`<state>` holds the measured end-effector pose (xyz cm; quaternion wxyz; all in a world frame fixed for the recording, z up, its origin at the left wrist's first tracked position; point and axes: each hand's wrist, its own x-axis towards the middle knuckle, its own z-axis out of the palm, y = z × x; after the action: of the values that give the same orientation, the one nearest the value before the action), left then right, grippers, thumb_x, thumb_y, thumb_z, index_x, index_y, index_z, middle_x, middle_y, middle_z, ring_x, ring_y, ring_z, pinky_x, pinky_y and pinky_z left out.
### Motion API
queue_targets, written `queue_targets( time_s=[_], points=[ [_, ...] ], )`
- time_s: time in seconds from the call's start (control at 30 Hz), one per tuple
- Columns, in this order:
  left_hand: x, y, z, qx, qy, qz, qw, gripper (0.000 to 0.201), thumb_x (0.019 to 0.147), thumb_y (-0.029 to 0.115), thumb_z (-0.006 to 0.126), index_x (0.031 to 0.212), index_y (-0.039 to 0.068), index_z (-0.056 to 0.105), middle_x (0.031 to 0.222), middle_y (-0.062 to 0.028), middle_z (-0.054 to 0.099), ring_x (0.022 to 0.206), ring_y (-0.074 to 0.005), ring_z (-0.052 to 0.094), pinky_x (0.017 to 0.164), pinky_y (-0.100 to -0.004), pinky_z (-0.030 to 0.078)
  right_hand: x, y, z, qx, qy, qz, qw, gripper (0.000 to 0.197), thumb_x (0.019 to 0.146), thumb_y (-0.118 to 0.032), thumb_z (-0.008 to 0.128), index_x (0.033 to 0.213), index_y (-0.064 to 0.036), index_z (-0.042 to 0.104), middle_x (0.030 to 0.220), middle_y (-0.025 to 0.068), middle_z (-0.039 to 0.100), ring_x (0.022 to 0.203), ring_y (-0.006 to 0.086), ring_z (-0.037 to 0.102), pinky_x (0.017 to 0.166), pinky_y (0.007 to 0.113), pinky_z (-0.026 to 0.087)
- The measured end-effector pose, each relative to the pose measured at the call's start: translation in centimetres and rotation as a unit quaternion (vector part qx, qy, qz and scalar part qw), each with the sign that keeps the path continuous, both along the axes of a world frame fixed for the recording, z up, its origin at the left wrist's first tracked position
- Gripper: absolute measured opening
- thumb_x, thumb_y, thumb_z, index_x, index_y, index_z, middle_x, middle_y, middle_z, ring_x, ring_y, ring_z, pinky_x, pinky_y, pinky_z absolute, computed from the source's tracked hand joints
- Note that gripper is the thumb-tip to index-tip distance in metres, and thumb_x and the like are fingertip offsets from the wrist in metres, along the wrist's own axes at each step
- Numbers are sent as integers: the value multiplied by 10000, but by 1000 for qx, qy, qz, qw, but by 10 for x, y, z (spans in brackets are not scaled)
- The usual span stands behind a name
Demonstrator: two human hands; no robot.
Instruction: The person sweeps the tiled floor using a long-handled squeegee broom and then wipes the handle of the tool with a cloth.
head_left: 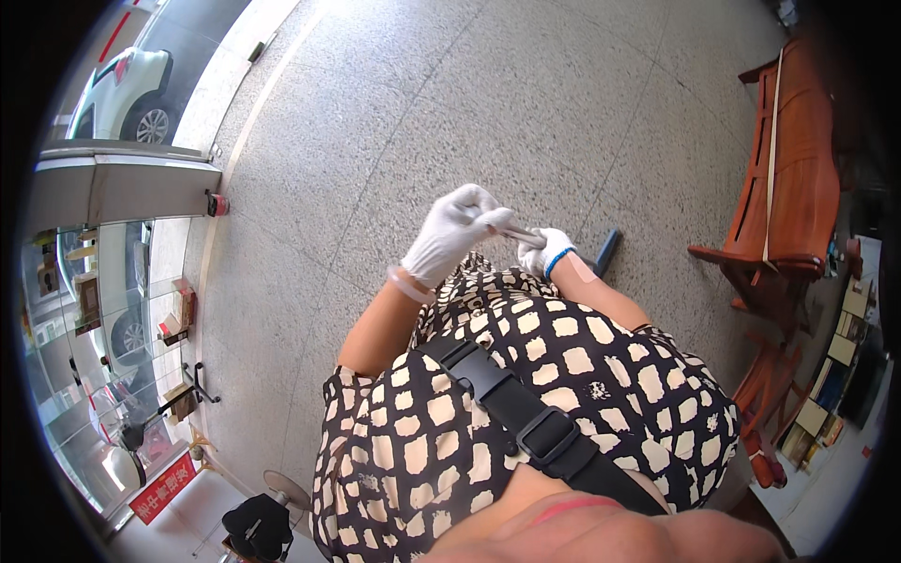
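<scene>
In front of my body, both hands wear white gloves and are closed. My left hand (pixel 457 231) is raised, its fingers pinched at one end of a slim grey strip-like object (pixel 522 235). The other end lies in my right hand (pixel 546 251), a little lower and to the right. The object runs between the two hands; its exact kind is too small to make out, and my fingers cover both ends. A blue band (pixel 559 261) circles my right wrist. Beyond my right forearm a dark blue bar-shaped thing (pixel 608 251) shows, partly hidden by the arm.
Speckled stone floor (pixel 375 141) spreads ahead. On the right stands a reddish-brown wooden bench (pixel 793 169). To the left are a glass display case (pixel 103 328) and a doorway with a white car (pixel 131 94) outside. A black-covered object (pixel 258 527) stands at the lower left.
</scene>
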<state>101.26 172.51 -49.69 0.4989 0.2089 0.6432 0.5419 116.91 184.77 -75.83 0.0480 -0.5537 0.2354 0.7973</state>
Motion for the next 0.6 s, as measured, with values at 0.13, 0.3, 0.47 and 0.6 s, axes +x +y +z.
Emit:
queue_targets(
  time_s=[0.13,0.3,0.47,0.6],
  points=[
    [-58,17,-19,14,-36,-84,996,220,812,133,754,749,73,551,792,-19,600,752,-93,554,686,-235,466,-53,4,-18,56,-32,3,998,241,902,-113,370,672,-95,441,617,61,479,462,196,432,400,327,405],
    [-132,42,-15,55,-27,-158,985,256,829,188,752,727,58,556,746,12,584,704,-58,532,650,-213,460,-130,29,13,85,-68,-18,994,274,877,-124,382,604,-136,396,514,-13,370,426,172,341,442,324,345],
    [-213,84,7,73,75,-178,978,283,803,213,778,716,51,563,699,39,536,656,-56,469,609,-212,407,-220,71,43,139,-1,51,989,328,895,-92,333,569,-127,359,515,-3,406,408,125,390,442,293,421],
    [-291,125,21,90,164,-181,966,276,773,217,796,728,63,571,704,19,559,669,-78,509,590,-247,429,-326,121,58,60,23,-50,997,309,898,-78,341,594,-109,392,500,-6,428,373,82,370,429,267,394]
  ],
)
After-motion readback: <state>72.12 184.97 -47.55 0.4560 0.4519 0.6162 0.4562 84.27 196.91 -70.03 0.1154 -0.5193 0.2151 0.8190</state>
